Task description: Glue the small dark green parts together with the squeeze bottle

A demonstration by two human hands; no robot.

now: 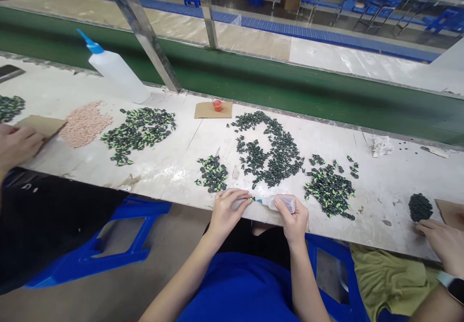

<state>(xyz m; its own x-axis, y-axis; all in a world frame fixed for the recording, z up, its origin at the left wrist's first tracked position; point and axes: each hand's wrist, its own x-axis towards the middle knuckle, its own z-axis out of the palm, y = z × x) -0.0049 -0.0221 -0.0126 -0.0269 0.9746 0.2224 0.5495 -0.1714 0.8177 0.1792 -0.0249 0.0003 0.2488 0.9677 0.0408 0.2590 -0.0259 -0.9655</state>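
Observation:
Near the table's front edge, my left hand [229,209] pinches a small dark green piece [253,198] with bright green on it between thumb and forefinger. My right hand [294,215] is wrapped round a small translucent bottle [270,202]. The bottle lies on its side in the grip, its blue tip pointing left, close to the small piece; whether they touch is too small to tell. Beyond my left hand sits a little pile of dark and bright green pieces [213,173]. Ahead lies a wide scatter of dark green pieces [281,155], and another green pile [330,189] is to the right.
A large white bottle [116,73] with a blue nozzle leans at the back left. A red cup [217,105] stands on cardboard [203,110]. Other people's hands [20,143] are at both sides. A metal post [145,36] and green belt [246,80] run behind the table [174,167].

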